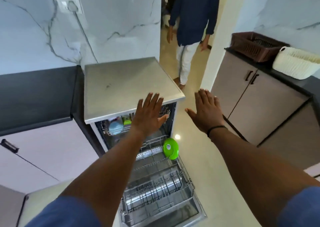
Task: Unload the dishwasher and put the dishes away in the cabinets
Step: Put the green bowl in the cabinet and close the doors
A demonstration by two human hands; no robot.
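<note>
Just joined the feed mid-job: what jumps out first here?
Two flat, empty hands held out in front: the left hand over the open dishwasher, the right hand over the floor beside it. A bright green plate stands on edge in the pulled-out lower rack. A person stands in the doorway behind.

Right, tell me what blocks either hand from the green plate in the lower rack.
Nothing visible does. The round green plate stands at the pulled-out lower wire rack's right edge, uncovered. The left hand and right hand hover open above it.
</note>
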